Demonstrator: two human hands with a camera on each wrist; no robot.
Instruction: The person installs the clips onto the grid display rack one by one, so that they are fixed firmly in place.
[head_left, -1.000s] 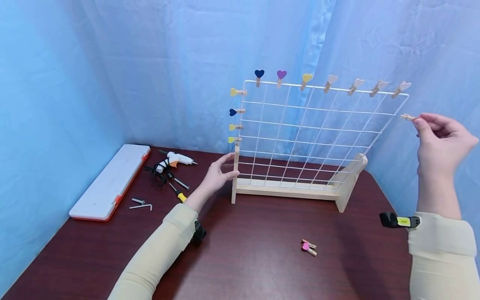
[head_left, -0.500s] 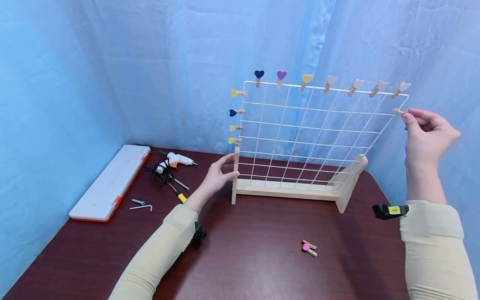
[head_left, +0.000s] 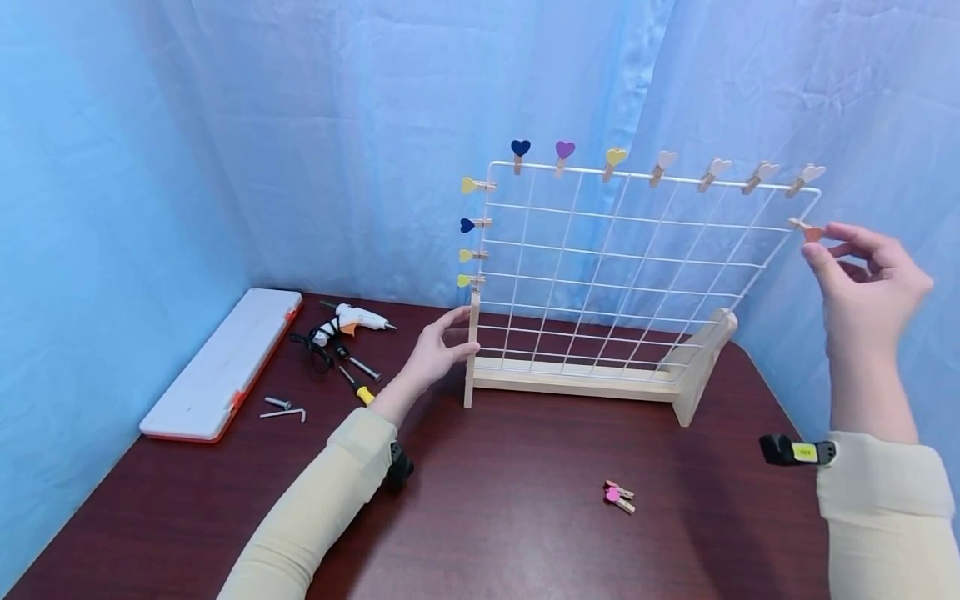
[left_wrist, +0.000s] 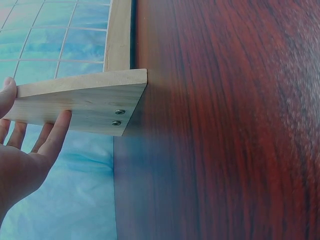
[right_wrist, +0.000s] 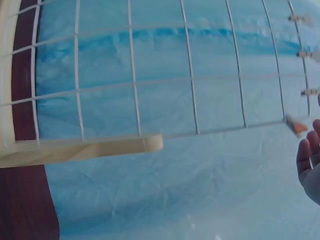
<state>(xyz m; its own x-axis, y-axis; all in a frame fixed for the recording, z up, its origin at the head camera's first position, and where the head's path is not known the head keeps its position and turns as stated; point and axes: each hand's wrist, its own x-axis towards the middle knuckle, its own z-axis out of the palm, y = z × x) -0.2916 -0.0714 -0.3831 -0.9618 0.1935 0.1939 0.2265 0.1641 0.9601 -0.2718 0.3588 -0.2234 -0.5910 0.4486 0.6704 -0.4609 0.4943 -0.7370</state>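
Observation:
A white wire grid (head_left: 600,258) stands in a wooden stand (head_left: 577,383). My left hand (head_left: 431,350) holds the stand's left side panel (left_wrist: 85,100), thumb at its front edge and fingers against its outer face. On the grid's right edge, near the top corner, a clothespin with an orange heart (head_left: 812,234) is clipped and tilts downward. Close beside it is my right hand (head_left: 873,292), its fingers parted and, in the right wrist view, apart from the orange-heart clothespin. Several heart clothespins (head_left: 616,158) line the top wire, and others (head_left: 468,225) the left edge.
Two loose clothespins (head_left: 618,496), one with a pink heart, lie on the table (head_left: 487,517). At the left are a white case (head_left: 221,367), a glue gun (head_left: 356,317), a yellow-handled screwdriver (head_left: 363,394), a bolt (head_left: 277,402) and a hex key (head_left: 285,414). Blue curtains hang behind.
My right hand moved left to the grid's right edge with the clothespin, then let go and drew back slightly. The clothespin now sits on the wire, orange heart showing. My left hand stayed put.

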